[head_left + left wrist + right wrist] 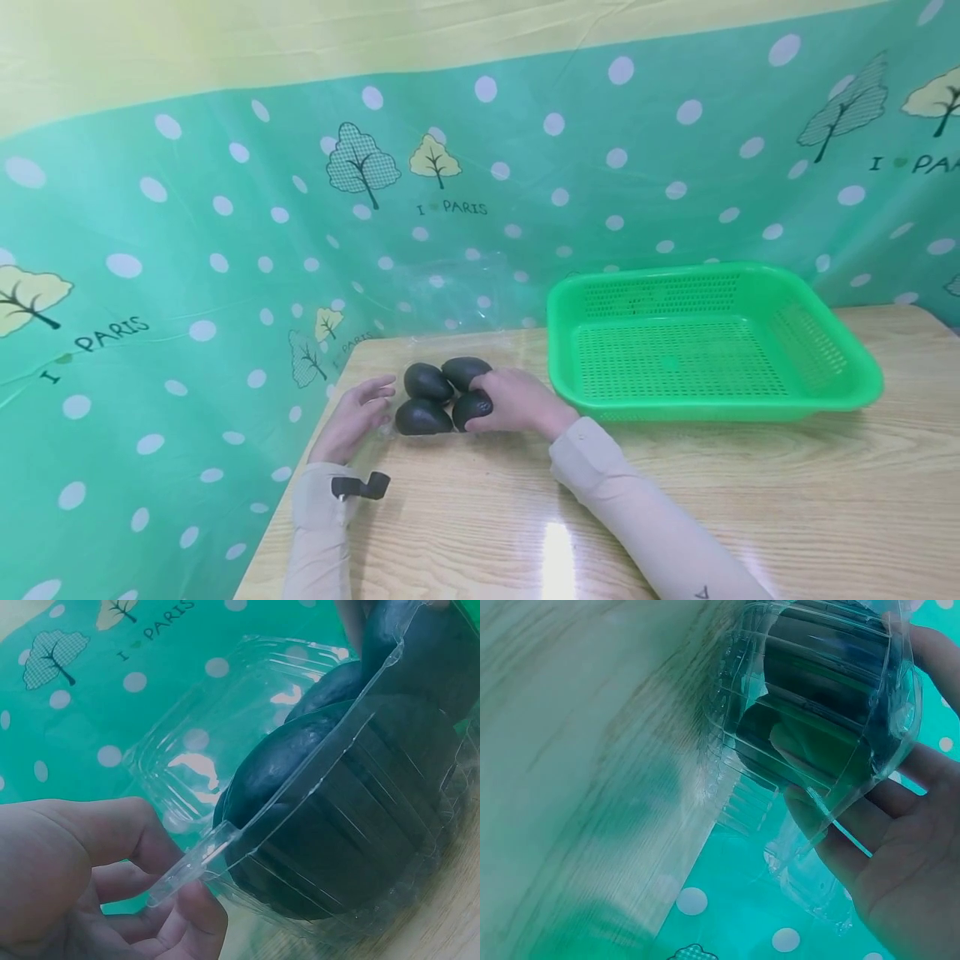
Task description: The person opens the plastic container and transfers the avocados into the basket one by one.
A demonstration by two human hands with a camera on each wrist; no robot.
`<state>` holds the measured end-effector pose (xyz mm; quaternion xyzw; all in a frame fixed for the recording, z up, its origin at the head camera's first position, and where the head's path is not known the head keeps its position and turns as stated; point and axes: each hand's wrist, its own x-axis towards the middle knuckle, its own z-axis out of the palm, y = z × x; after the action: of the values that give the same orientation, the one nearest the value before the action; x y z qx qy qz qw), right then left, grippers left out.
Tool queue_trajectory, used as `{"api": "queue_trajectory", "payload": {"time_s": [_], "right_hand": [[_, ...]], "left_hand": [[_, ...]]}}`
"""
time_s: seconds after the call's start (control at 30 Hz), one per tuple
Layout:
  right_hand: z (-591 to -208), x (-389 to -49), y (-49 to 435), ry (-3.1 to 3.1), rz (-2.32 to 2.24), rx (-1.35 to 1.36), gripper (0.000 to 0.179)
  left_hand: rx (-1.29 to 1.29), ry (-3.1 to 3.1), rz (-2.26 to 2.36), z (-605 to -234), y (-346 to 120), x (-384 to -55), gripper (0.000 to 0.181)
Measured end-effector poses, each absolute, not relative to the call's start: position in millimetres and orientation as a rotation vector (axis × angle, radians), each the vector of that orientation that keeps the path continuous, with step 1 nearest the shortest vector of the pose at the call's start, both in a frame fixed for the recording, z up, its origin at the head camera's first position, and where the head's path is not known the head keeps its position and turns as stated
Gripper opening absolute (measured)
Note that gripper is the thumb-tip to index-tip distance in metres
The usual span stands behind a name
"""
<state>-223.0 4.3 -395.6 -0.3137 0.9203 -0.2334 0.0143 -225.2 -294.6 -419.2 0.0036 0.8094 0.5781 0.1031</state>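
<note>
Several dark avocados [423, 417] sit in a clear plastic clamshell box [330, 847] with its lid [187, 750] raised at the back. At the box's left side, my left hand [360, 417] pinches the tab on the rim between thumb and fingers, seen closely in the left wrist view. My right hand [517, 402] reaches into the box from the right. Its thumb and fingers grip the front right avocado [471, 410]. In the right wrist view, the right hand [915, 847] has fingers behind the clear wall, which partly blurs the contact.
A green plastic basket [675, 408] with a perforated floor stands on the wooden table [480, 517], right of the box. Behind the table hangs a green cloth [510, 192] with white dots and printed trees. The table's left edge runs close to the left forearm.
</note>
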Motion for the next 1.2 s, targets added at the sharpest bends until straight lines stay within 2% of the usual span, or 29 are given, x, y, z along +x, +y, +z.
{"api": "queue_trajectory", "payload": {"time_s": [0.47, 1.2], "right_hand": [[-386.3, -220.6, 6.9, 2.808, -0.772, -1.014, 0.058], [-375.8, -214.9, 21.1, 2.831, -0.916, -1.019, 0.056]], "left_hand": [[0.018, 2.39, 1.723, -418.8, -293.2, -224.0, 0.052], [0.007, 2.386, 1.718, -418.1, -294.8, -223.8, 0.053]]}}
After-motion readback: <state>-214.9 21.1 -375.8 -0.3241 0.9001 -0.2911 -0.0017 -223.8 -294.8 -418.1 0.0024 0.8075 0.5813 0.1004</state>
